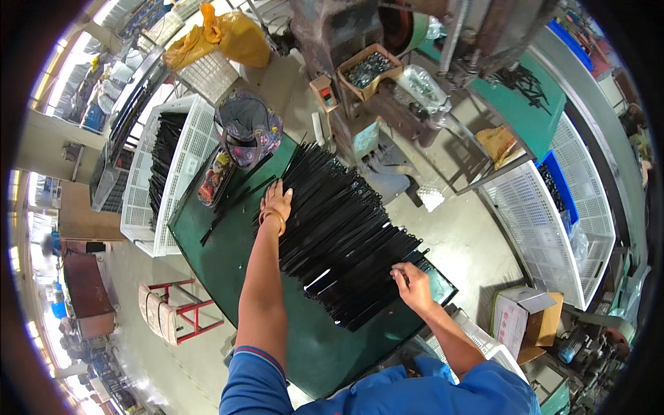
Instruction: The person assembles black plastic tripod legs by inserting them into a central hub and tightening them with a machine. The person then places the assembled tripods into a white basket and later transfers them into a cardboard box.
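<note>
A wide pile of long, thin black strips point(339, 228) lies side by side on a green-topped table point(297, 346). Several strip ends on the right side have small loops or holes. My left hand point(278, 200) rests at the upper left end of the pile, fingers spread flat on the strips, a bangle at the wrist. At the pile's lower right end, my right hand point(411, 282) has its fingers curled together in a pinch over the strip ends. What those fingertips hold, if anything, is too small to make out.
A patterned bag point(249, 128) and a pouch point(216, 178) sit at the table's far left. White crates stand at left point(173, 200) and right point(536, 214). Ahead rises a machine point(332, 41) with a box of small parts point(370, 69). A red-framed stool point(176, 311) stands left.
</note>
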The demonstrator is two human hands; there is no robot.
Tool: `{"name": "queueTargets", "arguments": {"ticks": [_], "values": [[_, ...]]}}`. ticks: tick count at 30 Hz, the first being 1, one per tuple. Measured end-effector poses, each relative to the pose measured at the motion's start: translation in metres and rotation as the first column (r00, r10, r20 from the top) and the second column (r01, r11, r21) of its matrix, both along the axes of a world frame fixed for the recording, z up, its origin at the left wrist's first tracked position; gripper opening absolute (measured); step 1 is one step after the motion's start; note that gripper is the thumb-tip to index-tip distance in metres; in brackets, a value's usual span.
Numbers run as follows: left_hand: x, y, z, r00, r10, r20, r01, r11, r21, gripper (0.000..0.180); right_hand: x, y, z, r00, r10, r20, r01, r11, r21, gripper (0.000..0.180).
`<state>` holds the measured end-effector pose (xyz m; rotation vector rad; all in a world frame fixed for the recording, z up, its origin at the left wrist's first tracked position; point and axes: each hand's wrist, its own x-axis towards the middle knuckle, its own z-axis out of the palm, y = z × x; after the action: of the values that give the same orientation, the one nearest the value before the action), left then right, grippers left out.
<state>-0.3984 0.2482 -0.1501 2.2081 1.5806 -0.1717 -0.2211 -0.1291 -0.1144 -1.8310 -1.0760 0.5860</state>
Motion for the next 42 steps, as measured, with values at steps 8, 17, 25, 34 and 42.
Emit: {"name": "queueTargets", "arguments": {"ticks": [8,17,25,34,42], "values": [[-0.041,-0.048,0.035,0.977,-0.055,0.206,0.067,0.997,-0.049,0.057,-0.029,-0.098,0.012,0.997,-0.035,0.062,0.040,0.996,-0.084,0.013],[-0.056,-0.364,0.105,0.738,-0.450,0.502,0.070,0.792,0.607,0.034,-0.045,-0.324,0.036,0.949,0.138,0.283,-0.053,0.956,-0.289,0.015],[-0.006,-0.498,0.104,0.646,-0.715,0.267,0.533,0.673,0.514,0.032,0.018,-0.485,-0.020,0.750,-0.408,0.520,0.641,0.643,-0.419,0.010],[0.303,-0.476,0.118,0.340,-0.901,0.269,0.799,0.428,0.423,0.031,0.111,-0.579,-0.129,0.696,-0.640,0.327,0.572,0.218,-0.791,0.026],[0.433,-0.543,0.084,0.358,-0.818,0.451,0.912,0.410,0.021,0.025,0.097,-0.625,-0.157,0.329,-0.941,0.078,0.550,0.124,-0.826,0.032]]}}
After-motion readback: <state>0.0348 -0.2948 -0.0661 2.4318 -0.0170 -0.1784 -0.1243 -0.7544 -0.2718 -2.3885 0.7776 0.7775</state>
